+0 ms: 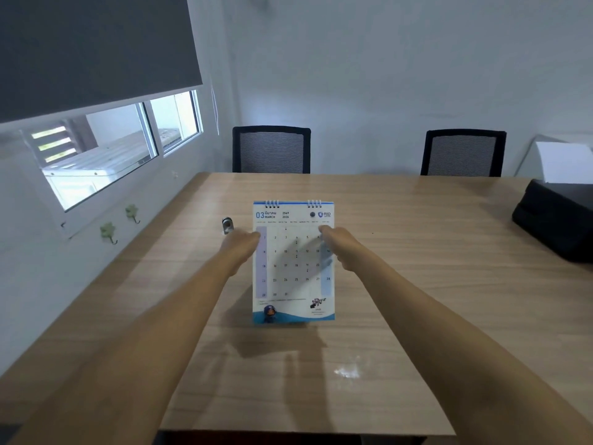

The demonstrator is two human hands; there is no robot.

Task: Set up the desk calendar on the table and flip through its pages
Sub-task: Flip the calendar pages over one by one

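A white and blue desk calendar (293,277) stands upright near the middle of the wooden table (417,284), its wire-bound top edge away from me and the March 2026 page facing me. My left hand (242,244) grips its left edge near the top. My right hand (341,248) grips the right edge at the same height. Both forearms reach forward over the table. The fingers behind the calendar are hidden.
A small silver and black object (227,224) lies just left of the calendar. A black bag (558,220) sits at the table's right edge with white paper (564,162) behind it. Two black mesh chairs (271,149) (463,152) stand at the far side. A window is on the left wall.
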